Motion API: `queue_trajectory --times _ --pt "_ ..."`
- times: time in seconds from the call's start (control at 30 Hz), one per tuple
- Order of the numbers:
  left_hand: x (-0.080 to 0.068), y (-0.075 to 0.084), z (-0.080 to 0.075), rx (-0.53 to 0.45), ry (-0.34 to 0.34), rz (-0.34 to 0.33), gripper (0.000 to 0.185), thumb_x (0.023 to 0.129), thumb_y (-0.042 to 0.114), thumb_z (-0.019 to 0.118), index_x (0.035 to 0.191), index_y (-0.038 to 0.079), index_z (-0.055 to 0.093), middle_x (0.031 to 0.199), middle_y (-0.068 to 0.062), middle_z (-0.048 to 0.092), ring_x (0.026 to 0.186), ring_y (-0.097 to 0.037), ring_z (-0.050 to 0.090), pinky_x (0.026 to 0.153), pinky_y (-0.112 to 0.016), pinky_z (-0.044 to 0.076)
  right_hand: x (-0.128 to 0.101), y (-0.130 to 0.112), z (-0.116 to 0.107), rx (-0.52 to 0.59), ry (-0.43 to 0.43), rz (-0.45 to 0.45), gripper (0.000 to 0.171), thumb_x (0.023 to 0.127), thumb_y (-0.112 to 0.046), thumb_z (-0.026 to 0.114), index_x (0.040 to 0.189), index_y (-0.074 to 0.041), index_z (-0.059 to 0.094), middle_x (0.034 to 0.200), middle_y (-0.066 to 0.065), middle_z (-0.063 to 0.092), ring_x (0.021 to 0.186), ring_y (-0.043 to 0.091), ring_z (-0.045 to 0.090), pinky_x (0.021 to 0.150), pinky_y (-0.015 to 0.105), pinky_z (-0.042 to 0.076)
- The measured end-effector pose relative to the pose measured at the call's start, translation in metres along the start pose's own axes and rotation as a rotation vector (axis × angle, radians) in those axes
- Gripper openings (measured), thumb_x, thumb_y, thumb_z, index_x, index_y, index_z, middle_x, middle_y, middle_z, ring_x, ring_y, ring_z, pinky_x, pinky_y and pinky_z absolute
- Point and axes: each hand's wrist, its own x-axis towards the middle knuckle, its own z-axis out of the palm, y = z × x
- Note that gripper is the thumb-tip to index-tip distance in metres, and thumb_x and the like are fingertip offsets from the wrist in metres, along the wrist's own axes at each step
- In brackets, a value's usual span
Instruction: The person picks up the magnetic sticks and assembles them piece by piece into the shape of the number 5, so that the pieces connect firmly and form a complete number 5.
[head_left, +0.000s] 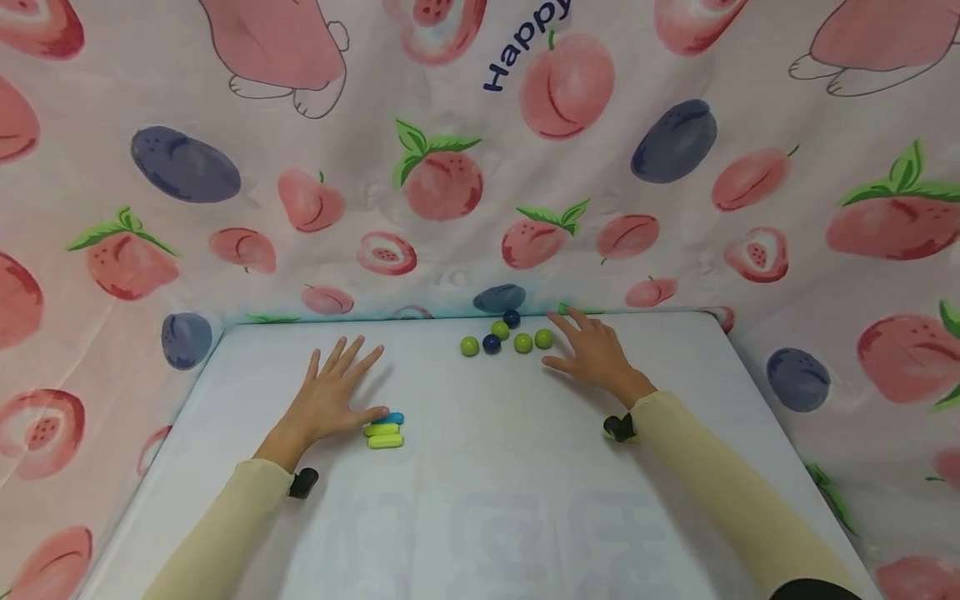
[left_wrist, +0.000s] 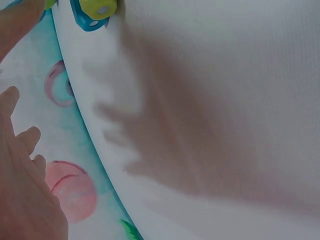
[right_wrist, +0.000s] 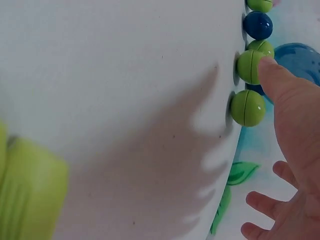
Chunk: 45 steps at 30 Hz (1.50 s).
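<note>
In the head view, the left hand (head_left: 327, 398) lies flat on the white counter (head_left: 495, 500) with the fingers spread and straight, holding nothing. Its thumb touches a small stack of flat oval pieces (head_left: 386, 430), 1 blue on top and 2 yellow-green below. The right hand (head_left: 592, 354) is also open, fingers stretched toward the far edge of the counter. Just beside its forefinger is a group of balls (head_left: 504, 337): 4 green and 2 dark blue, close together near the back edge. A cloth with peach pictures (head_left: 450, 167) hangs behind and around the counter.

In the left wrist view, the left hand (left_wrist: 25, 190) shows relaxed fingers, and a yellow-green and blue piece (left_wrist: 95, 11) is at the top edge.

In the right wrist view, a straight finger of the right hand (right_wrist: 290, 115) touches 1 green ball (right_wrist: 248, 66); another green ball (right_wrist: 247, 107) sits just beside it, and a dark blue ball (right_wrist: 257, 25) is further along the row.
</note>
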Motion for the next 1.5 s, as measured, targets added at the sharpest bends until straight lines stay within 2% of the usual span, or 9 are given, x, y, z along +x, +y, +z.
queue_trajectory --times 0.2,0.37,0.57,0.67,0.87,0.97,1.13,1.33,1.5 --pt "0.001 0.003 0.0 -0.039 -0.009 0.012 0.097 0.086 0.064 0.072 0.163 0.026 0.028 0.166 -0.02 0.028 0.153 -0.045 0.018 0.116 -0.072 0.008 0.01 -0.006 0.007 0.035 -0.011 0.0 0.081 0.093 -0.047 0.074 0.16 -0.021 0.037 0.157 0.021 0.039 0.128 0.053 0.049 0.103 0.07 0.036" --pt "0.004 0.007 0.0 -0.097 -0.034 0.026 0.089 0.087 0.053 0.077 0.161 0.025 0.036 0.157 -0.02 0.043 0.145 -0.043 0.036 0.115 -0.069 0.021 0.016 -0.007 0.013 0.067 -0.017 0.003 0.073 0.095 -0.041 0.073 0.158 -0.021 0.041 0.155 0.02 0.043 0.126 0.052 0.05 0.101 0.07 0.039" --pt "0.005 0.014 -0.002 -0.169 -0.1 0.022 0.074 0.088 0.043 0.081 0.152 0.02 0.052 0.139 -0.014 0.061 0.127 -0.037 0.054 0.106 -0.064 0.038 0.025 -0.007 0.022 0.103 -0.038 0.031 0.066 0.097 -0.036 0.072 0.155 -0.023 0.045 0.149 0.02 0.048 0.129 0.048 0.049 0.101 0.068 0.039" --pt "0.005 0.016 -0.003 -0.217 -0.146 0.009 0.064 0.089 0.039 0.081 0.146 0.018 0.06 0.125 -0.011 0.068 0.114 -0.032 0.06 0.099 -0.057 0.046 0.027 -0.009 0.025 0.098 -0.037 0.037 0.061 0.097 -0.034 0.072 0.153 -0.023 0.049 0.143 0.02 0.052 0.126 0.045 0.052 0.099 0.065 0.041" --pt "0.005 0.018 -0.002 -0.336 -0.216 -0.032 0.044 0.09 0.03 0.081 0.13 0.015 0.072 0.102 -0.002 0.068 0.092 -0.023 0.058 0.079 -0.036 0.049 0.027 -0.014 0.027 0.071 -0.014 0.036 0.047 0.098 -0.029 0.072 0.142 -0.019 0.062 0.129 0.018 0.062 0.114 0.04 0.058 0.09 0.059 0.046" --pt "0.006 0.018 -0.001 -0.357 -0.223 -0.019 0.036 0.09 0.026 0.081 0.123 0.013 0.075 0.094 0.002 0.066 0.085 -0.02 0.057 0.074 -0.031 0.048 0.026 -0.016 0.027 0.056 -0.009 0.048 0.041 0.097 -0.028 0.072 0.137 -0.018 0.066 0.125 0.015 0.065 0.112 0.039 0.06 0.088 0.059 0.047" --pt "0.006 0.019 0.001 -0.352 -0.199 0.018 0.027 0.091 0.021 0.081 0.116 0.011 0.077 0.087 0.005 0.064 0.079 -0.018 0.057 0.071 -0.03 0.048 0.025 -0.015 0.027 0.078 0.003 0.074 0.039 0.097 -0.025 0.073 0.134 -0.017 0.067 0.125 0.013 0.068 0.113 0.039 0.061 0.088 0.059 0.047" --pt "0.007 0.02 0.001 -0.327 -0.177 0.015 0.022 0.091 0.015 0.078 0.113 0.009 0.077 0.091 0.0 0.068 0.081 -0.021 0.059 0.073 -0.032 0.049 0.022 -0.009 0.027 0.147 0.026 0.094 0.037 0.096 -0.023 0.073 0.131 -0.015 0.065 0.12 0.009 0.072 0.105 0.034 0.062 0.087 0.056 0.044" --pt "0.009 0.019 0.003 -0.322 -0.173 0.015 0.019 0.09 0.011 0.078 0.109 0.008 0.078 0.089 0.002 0.067 0.079 -0.02 0.059 0.072 -0.032 0.049 0.017 -0.007 0.024 0.17 0.049 0.102 0.036 0.095 -0.022 0.074 0.129 -0.013 0.064 0.115 0.01 0.071 0.103 0.035 0.062 0.087 0.057 0.044"
